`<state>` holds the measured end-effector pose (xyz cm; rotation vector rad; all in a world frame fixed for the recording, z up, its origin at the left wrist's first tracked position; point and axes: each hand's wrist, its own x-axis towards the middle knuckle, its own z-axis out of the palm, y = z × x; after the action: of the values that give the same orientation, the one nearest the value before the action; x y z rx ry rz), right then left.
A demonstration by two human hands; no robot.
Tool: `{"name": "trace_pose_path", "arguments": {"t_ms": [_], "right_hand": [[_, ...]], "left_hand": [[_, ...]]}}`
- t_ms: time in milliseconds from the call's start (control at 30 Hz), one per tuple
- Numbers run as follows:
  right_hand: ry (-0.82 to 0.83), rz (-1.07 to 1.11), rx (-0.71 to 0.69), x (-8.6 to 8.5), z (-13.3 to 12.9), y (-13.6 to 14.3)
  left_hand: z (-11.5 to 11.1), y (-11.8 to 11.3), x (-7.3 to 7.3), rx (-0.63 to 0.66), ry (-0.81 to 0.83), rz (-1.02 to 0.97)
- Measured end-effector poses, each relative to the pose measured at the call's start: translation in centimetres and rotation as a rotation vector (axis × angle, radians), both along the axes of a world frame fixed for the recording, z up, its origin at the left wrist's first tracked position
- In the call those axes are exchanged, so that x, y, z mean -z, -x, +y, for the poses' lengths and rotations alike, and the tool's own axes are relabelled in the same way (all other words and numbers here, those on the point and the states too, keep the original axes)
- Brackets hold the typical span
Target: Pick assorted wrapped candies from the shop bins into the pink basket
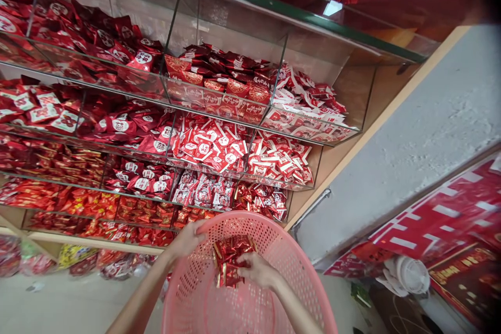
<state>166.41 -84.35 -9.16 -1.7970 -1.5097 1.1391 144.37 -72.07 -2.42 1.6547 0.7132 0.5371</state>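
Note:
A large pink perforated basket (309, 271) stands at the lower middle, below the shelves. My left hand (188, 240) is at its upper left rim, fingers bent over the edge. Inside the basket, my right hand (256, 270) is closed on a cluster of shiny red wrapped packets (230, 257), which sit above the basket's bottom. The tips of some right fingers lie against the wrappers.
Glass-divided shelves (219, 109) full of red and white packets rise in front. Bagged goods (78, 258) lie under the lowest shelf at left. A grey wall (410, 130) is at right, with red printed packaging (450, 214) and a white round object (413, 274).

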Motion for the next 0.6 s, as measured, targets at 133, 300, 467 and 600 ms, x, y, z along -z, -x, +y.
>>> {"name": "trace_pose_path", "arguments": {"t_ms": [133, 300, 467, 600], "right_hand": [[-0.081, -0.042, 0.147, 0.1, 0.5, 0.4], [-0.27, -0.162, 0.174, -3.6, 2.7, -0.5], [-0.39, -0.395, 0.295, -7.9, 7.5, -1.9], [-0.372, -0.434, 0.376, -8.3, 11.7, -1.9]], "left_hand": [[0.0, 0.0, 0.2, 0.008, -0.012, 0.014], [-0.1, -0.1, 0.1, 0.039, -0.025, -0.009], [0.0, 0.0, 0.5, 0.001, -0.076, 0.03], [0.1, -0.1, 1.2, -0.005, -0.049, 0.021]]}}
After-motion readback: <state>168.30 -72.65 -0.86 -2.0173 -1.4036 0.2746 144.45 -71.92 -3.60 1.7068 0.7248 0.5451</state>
